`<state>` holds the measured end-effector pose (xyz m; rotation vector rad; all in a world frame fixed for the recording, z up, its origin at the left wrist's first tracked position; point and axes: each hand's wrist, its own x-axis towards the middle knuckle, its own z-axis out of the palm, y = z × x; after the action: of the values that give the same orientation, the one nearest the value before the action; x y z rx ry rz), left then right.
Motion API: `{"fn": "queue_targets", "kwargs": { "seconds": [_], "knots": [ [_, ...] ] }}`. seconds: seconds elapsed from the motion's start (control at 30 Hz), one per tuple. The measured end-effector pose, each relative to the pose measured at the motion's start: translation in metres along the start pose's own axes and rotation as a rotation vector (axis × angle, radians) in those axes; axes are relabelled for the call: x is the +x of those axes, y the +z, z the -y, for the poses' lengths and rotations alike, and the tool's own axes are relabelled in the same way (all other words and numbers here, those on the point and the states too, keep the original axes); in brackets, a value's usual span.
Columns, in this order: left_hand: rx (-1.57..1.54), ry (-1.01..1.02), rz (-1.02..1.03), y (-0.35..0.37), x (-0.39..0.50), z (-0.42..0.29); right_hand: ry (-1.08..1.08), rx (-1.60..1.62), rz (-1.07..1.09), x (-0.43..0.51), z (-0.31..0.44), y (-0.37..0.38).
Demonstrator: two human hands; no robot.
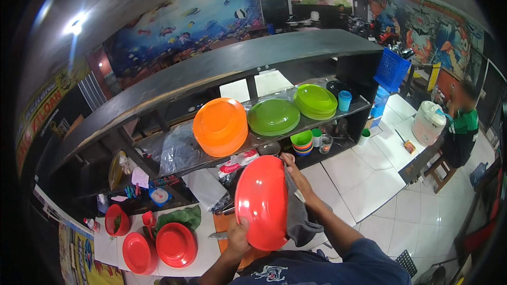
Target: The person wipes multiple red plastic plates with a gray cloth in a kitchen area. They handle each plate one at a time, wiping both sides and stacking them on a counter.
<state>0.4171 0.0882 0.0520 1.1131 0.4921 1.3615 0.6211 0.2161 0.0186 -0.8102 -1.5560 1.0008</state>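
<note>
A large red plastic plate or shallow bowl (261,201) is held tilted on edge before my chest. My left hand (239,237) grips its lower left rim. My right hand (297,174) is at its upper right side, with a dark grey cloth (303,221) hanging between hand and red dish; how its fingers hold the cloth is partly hidden. Under my left forearm lies an orange cutting board (222,223) with a knife blade (218,236) across it. Stacks of orange plates (220,124), dark green plates (273,116) and light green plates (315,100) stand on the shelf ahead.
Red plates (176,244), a red bowl with greens (117,220) and a green leaf (180,218) occupy the left counter. Small stacked bowls (302,142) and cups are on the lower shelf. A white rice cooker (429,122) stands at right, beside a seated person (463,122).
</note>
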Motion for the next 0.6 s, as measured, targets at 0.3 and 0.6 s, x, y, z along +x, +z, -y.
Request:
{"fn": "queue_targets", "kwargs": {
  "seconds": [0.3,0.6],
  "knots": [
    [0.004,-0.128,-0.036,-0.021,-0.005,0.029,-0.35,-0.707,-0.011,-0.061,0.089,0.068],
    [0.293,-0.299,0.198,-0.001,0.012,-0.008,0.045,-0.527,0.313,0.03,0.06,-0.011]
  ]
}}
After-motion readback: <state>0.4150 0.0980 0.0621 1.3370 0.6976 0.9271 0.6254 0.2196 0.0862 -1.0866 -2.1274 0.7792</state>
